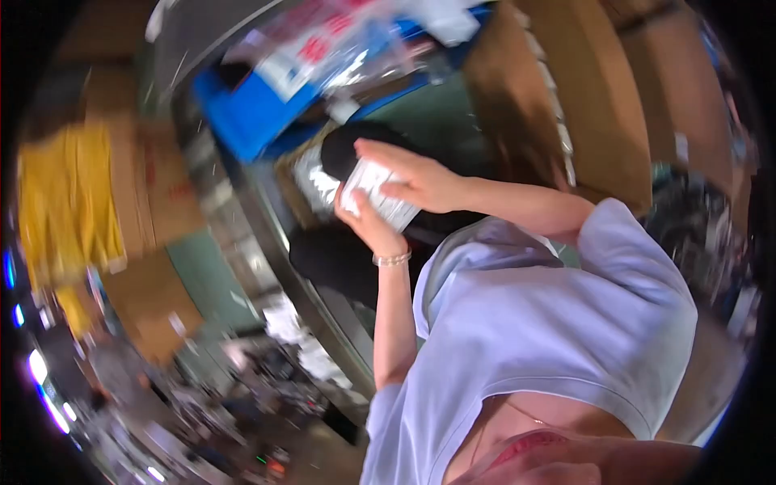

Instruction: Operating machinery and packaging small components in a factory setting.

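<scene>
A small white rectangular packet (402,213) is held between both hands above my dark-clad lap; motion blur hides its surface detail. My left hand (375,227), with a beaded bracelet at the wrist, grips its left and lower side. From the right, my right hand (427,179) lies over the upper side, fingers pointing up and left and thumb across the packet's face. Just beyond the hands, a shiny clear plastic-wrapped bundle (314,179) rests in an open cardboard box, partly hidden by my knee.
A blue bin (252,120) ahead holds clear plastic bags with red print (356,44). Large open cardboard cartons (594,97) stand at the right. On the left, yellow material (69,202) hangs by a carton, and a metal frame edge (323,331) runs beside my left arm.
</scene>
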Demonstrator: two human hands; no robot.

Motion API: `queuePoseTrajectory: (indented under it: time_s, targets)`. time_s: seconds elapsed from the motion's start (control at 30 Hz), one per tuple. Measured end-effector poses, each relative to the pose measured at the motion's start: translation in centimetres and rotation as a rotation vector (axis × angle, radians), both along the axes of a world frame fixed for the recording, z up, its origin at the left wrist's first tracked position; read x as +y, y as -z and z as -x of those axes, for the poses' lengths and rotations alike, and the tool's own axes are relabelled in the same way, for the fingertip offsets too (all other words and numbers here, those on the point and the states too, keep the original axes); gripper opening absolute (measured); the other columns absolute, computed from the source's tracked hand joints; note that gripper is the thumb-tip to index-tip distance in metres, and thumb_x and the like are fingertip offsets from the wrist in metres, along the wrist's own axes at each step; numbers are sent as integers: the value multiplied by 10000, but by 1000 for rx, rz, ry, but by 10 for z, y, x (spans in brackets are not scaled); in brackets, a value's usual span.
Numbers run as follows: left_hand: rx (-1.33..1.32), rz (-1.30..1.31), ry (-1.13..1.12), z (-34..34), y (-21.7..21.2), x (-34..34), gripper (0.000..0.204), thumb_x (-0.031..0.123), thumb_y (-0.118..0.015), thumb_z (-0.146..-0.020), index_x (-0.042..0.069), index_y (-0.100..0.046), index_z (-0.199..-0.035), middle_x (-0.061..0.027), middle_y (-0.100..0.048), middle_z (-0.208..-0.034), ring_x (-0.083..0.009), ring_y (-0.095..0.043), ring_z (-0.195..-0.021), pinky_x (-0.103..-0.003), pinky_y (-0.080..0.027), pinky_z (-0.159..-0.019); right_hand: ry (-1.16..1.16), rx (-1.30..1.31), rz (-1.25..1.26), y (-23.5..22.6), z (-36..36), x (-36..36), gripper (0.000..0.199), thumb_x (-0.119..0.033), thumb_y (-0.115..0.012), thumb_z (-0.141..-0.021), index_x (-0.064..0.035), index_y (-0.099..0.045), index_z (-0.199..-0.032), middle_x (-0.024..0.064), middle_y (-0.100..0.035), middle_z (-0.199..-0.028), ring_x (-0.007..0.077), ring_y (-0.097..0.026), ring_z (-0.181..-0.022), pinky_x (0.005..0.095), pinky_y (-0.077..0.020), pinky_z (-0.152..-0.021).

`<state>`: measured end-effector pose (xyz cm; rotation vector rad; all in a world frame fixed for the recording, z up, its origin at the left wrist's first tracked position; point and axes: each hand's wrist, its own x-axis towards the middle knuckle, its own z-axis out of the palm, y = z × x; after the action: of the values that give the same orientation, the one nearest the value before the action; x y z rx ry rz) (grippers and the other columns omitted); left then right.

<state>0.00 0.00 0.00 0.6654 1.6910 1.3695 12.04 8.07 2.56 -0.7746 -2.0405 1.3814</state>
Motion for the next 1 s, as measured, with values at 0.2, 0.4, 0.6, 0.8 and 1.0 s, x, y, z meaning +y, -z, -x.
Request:
queuePoseTrajectory:
  time_s: [0.2, 0.4, 0.6, 0.8, 1.0]
  targets:
    - [-1043, -300, 104, -67, -45, 76, 473, 353, -428, -921, 31, -365, -1262, -158, -417, -1273, -280, -481, -1095, -418, -399, -926, 316, 643, 418, -24, -87, 18, 821, -151, -727, -725, -40, -238, -1376, 114, -259, -1417, 199, -281, -1288, 333, -274, -1035]
    - [-713, -138, 329, -143, -54, 103, 463, 325, -422, -931, 34, -332, -1279, -171, -437, -1254, -303, -502, -1067, -425, -433, -889, 852, 835, 386, -37, -132, 16, 727, -54, -754, -668, -24, -370, -1284, 117, -500, -1228, 192, -487, -1122, 344, -399, -942]
    - [-271, -29, 264, -91, -47, 88, 390, 261, -458, -919, 22, -378, -1218, -176, -486, -1174, -310, -572, -907, -398, -487, -789, 1291, 670, 416, -11, -270, 59, 417, -58, -694, -736, 0, -528, -1114, 91, -622, -1009, 182, -611, -893, 332, -499, -795]
    - [-22, 133, -305, 31, -27, 29, 361, 214, -523, -885, 27, -421, -1177, -178, -543, -1058, -290, -593, -795, -372, -514, -711, 1168, 583, 790, 54, -320, 119, 405, -214, -693, -763, 40, -565, -1051, 91, -626, -985, 176, -613, -840, 323, -495, -746]
    - [-154, 181, -529, 50, -10, -40, 270, 193, -541, -883, 38, -472, -1092, -132, -589, -932, -221, -602, -690, -296, -518, -610, 1376, -631, -444, 99, -399, 183, 388, -214, -680, -778, 55, -539, -1019, 140, -583, -1043, 202, -552, -934, 327, -456, -786]
